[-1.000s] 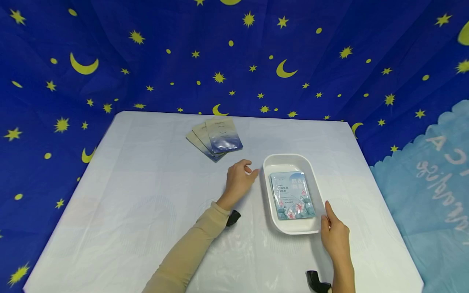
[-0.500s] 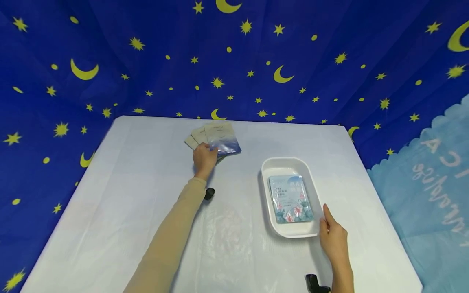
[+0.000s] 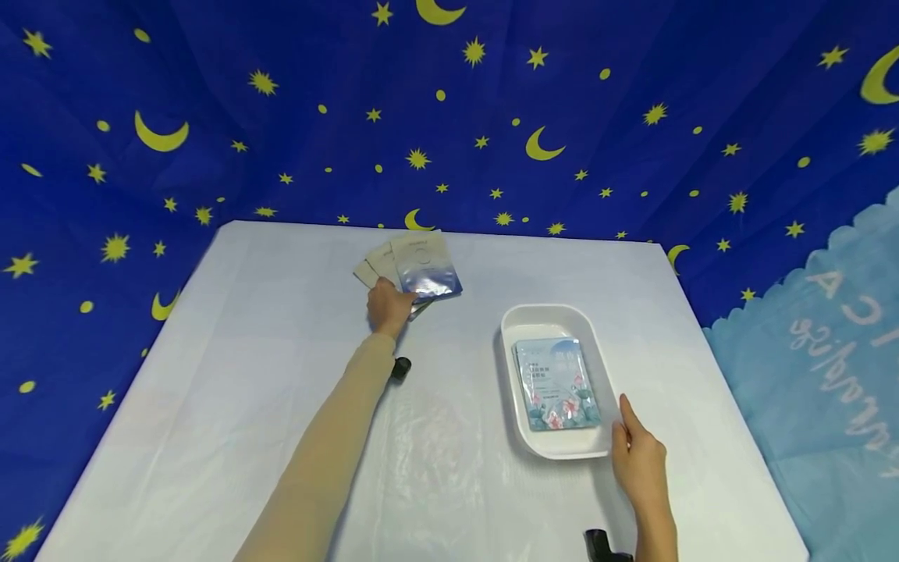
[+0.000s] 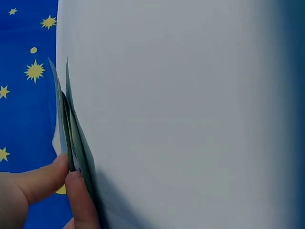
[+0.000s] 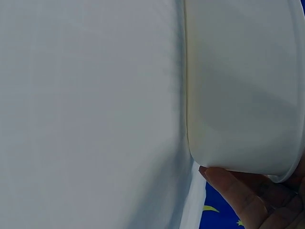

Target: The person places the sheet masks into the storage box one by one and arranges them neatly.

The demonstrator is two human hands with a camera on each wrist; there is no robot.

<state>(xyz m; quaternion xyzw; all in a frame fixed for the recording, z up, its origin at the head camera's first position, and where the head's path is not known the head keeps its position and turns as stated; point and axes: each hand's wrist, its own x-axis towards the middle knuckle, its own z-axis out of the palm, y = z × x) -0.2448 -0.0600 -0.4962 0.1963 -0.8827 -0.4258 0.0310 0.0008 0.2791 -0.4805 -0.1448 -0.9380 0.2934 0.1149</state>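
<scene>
Three cream-and-blue sheet mask packets lie fanned out at the back of the table. My left hand pinches their lower left edges; in the left wrist view, thumb and fingers grip the packets, seen edge-on. Right of centre stands a white plastic tray with light-blue, flower-printed packets lying flat inside. My right hand holds the tray by its near right corner. From the right wrist camera, fingers of that hand curl beneath the corner of the tray.
A white sheet covers the table. Behind it hangs a blue curtain with yellow stars and moons, and a light-blue cloth hangs at the right. Black wrist mounts show near both hands.
My left hand has moved from beside the tray leftward and away to the fanned packets and taken hold of them. My right hand has stayed on the tray. The head view has shifted slightly.
</scene>
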